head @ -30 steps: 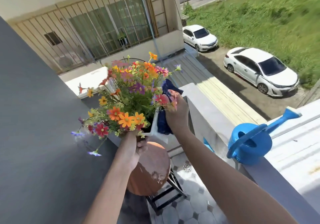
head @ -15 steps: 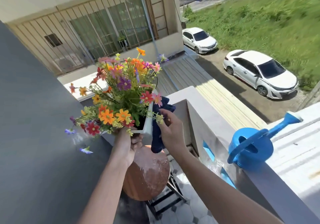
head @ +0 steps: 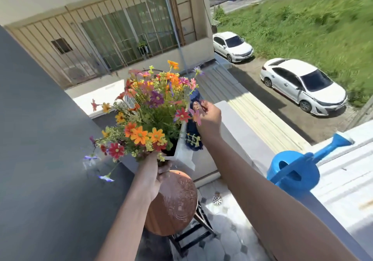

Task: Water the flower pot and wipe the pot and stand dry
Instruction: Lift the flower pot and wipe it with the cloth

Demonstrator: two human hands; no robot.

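Note:
A white square flower pot full of orange, red and purple flowers is held in the air, tilted, above a round brown stand. My left hand grips the pot's near lower corner. My right hand presses a dark blue cloth against the pot's right side. The stand's wooden top shows wet patches, and its black legs rest on the tiled floor.
A blue watering can sits on the balcony ledge at the right. A dark grey wall fills the left. A floor drain lies below. Beyond the ledge are a metal roof and two white cars far below.
My right hand with the cloth slid down the pot's right side and has come back up toward the rim. The pot stays lifted in my left hand.

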